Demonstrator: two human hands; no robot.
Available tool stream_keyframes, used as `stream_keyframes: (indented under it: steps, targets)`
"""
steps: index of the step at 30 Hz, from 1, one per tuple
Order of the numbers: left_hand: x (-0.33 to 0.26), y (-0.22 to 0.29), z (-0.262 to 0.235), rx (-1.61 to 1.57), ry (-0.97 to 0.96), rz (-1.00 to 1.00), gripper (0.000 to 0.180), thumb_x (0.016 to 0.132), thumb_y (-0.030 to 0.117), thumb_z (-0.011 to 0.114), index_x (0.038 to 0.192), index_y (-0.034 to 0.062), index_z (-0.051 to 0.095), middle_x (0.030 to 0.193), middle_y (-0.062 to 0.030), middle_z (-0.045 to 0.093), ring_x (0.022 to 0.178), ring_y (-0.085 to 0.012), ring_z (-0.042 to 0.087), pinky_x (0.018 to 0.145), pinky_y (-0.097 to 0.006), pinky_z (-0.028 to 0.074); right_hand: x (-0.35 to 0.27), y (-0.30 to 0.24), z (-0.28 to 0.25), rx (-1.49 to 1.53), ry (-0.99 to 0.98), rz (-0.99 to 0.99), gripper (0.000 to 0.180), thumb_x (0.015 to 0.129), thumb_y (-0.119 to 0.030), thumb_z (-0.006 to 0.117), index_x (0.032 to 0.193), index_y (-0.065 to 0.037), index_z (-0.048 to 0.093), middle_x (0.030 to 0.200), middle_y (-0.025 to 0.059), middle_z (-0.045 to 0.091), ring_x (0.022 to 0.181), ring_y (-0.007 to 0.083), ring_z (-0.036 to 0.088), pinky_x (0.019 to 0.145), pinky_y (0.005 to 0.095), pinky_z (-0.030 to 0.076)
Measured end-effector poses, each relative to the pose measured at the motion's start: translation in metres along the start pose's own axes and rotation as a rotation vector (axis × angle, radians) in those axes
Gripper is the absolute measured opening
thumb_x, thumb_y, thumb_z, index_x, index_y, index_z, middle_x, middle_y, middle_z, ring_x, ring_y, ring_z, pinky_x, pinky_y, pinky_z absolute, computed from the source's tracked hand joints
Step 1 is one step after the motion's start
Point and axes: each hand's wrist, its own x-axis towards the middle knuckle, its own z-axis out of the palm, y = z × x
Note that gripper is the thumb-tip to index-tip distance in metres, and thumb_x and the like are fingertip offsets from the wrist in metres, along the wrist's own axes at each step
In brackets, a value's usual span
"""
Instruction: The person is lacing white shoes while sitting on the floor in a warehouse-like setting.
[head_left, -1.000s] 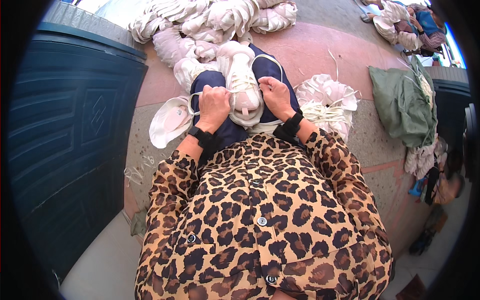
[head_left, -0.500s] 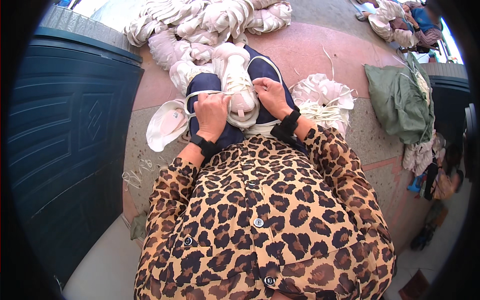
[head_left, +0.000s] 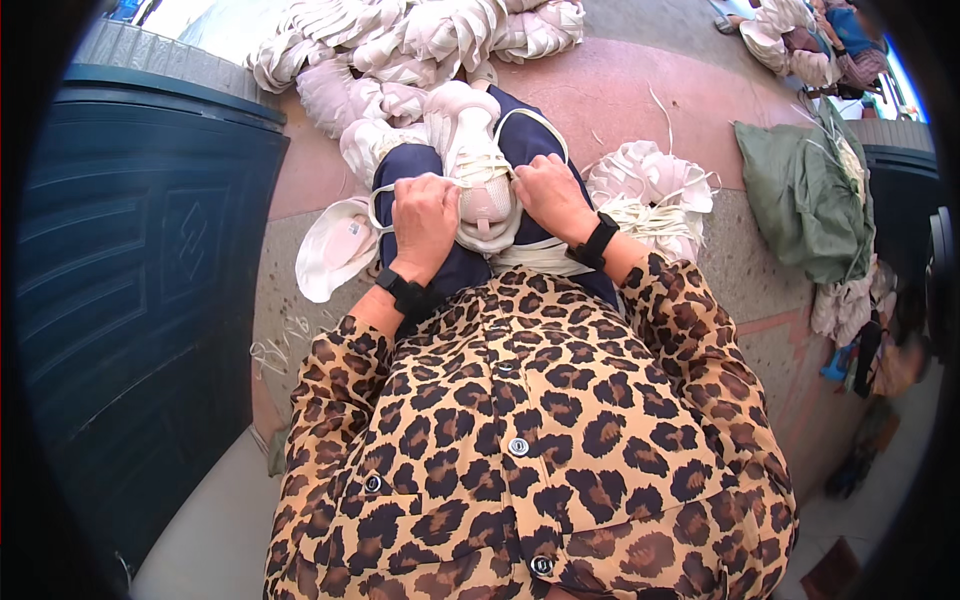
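A pale pink and white shoe upper (head_left: 484,200) lies between my knees, its tongue toward me and cream lacing across its front. My left hand (head_left: 424,215) is closed at its left side, gripping a cream shoelace (head_left: 373,208) that loops out over my left knee. On the other side my right hand (head_left: 552,195) is pinched at the lacing's right edge. The lace end in those fingers is mostly hidden; another loop of lace (head_left: 548,122) curves over my right knee. Beside my left leg lies a loose shoe upper (head_left: 328,262).
A big heap of bundled uppers (head_left: 420,45) lies ahead. At my right is a smaller bundle of uppers (head_left: 640,175) with cream laces (head_left: 655,228). Farther right sits a green sack (head_left: 795,195). A dark blue door (head_left: 150,260) stands on the left. Another person (head_left: 855,45) sits at the far right.
My right hand has shifted slightly right and its fingers have curled in more. My left hand has moved only a little, still gripping the lace.
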Motion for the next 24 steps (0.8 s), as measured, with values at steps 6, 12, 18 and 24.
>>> stream_keyframes:
  steps: [6,12,18,24]
  targets:
    - [0.059,0.018,0.016,0.009,-0.337,-0.16,0.026,0.076,0.031,0.06,0.077,0.0049,0.065,0.073,-0.0169,0.062,0.072,-0.0324,0.062,0.065,-0.04,0.048,0.007,0.0,0.012,0.351,0.125,0.06,0.011,0.074,-0.005,0.049,0.08,0.0,0.056,0.076,0.0199,0.057,0.074,0.0366,0.053,0.071,0.0436,0.042]
    - [0.066,0.011,0.031,0.077,-0.231,0.072,0.017,0.073,0.02,0.06,0.07,0.003,0.057,0.067,-0.0172,0.059,0.065,-0.0334,0.059,0.06,-0.041,0.047,0.005,0.005,0.014,0.263,0.15,-0.211,0.012,0.072,-0.004,0.051,0.083,-0.003,0.056,0.077,0.0133,0.056,0.081,0.0306,0.053,0.07,0.039,0.042]
    - [0.083,-0.011,0.018,-0.598,-0.292,-0.213,0.018,0.073,0.014,0.068,0.075,0.0012,0.055,0.065,-0.0051,0.057,0.059,-0.0113,0.053,0.054,-0.025,0.044,0.016,-0.012,-0.005,-0.366,0.044,-0.317,0.006,0.068,-0.013,0.053,0.068,-0.011,0.059,0.086,0.0044,0.05,0.087,0.019,0.045,0.069,0.0318,0.033]
    - [0.122,0.001,-0.002,-0.959,-0.474,-0.369,0.023,0.075,0.018,0.069,0.088,0.004,0.058,0.072,0.0022,0.058,0.058,-0.0012,0.048,0.047,-0.015,0.036,0.015,-0.01,-0.004,-0.047,0.277,-0.396,0.007,0.07,-0.013,0.053,0.076,-0.01,0.056,0.084,0.0063,0.047,0.086,0.0213,0.044,0.073,0.0327,0.033]
